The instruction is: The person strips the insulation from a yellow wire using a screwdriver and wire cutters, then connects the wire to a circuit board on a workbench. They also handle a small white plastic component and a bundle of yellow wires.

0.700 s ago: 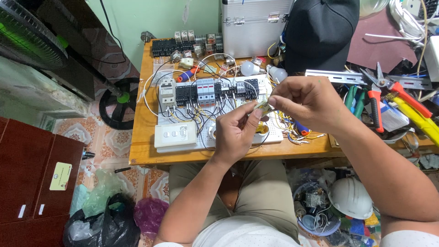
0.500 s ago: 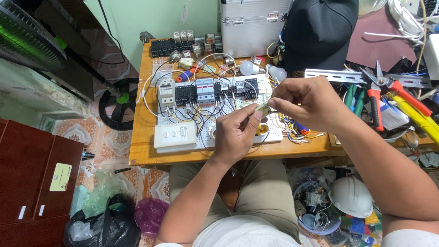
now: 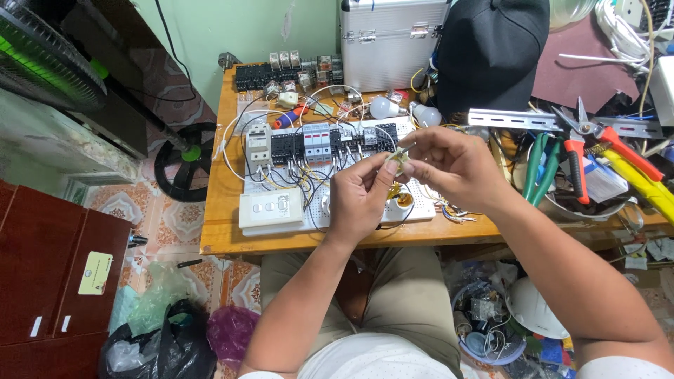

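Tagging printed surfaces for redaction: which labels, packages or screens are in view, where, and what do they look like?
Pale yellow label: rectangular, round emblem on top, on the dark red cabinet door at lower left.
Two white stickers: narrow strips, lower on that same cabinet.
Blue-and-white package: flat, among the hand tools at right of the wooden table.
Screens: none visible.

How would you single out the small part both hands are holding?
Start at the white wiring board on the wooden table. Above it, the left hand and right hand meet, pinching a small pale part, the only piece lifted off the board.
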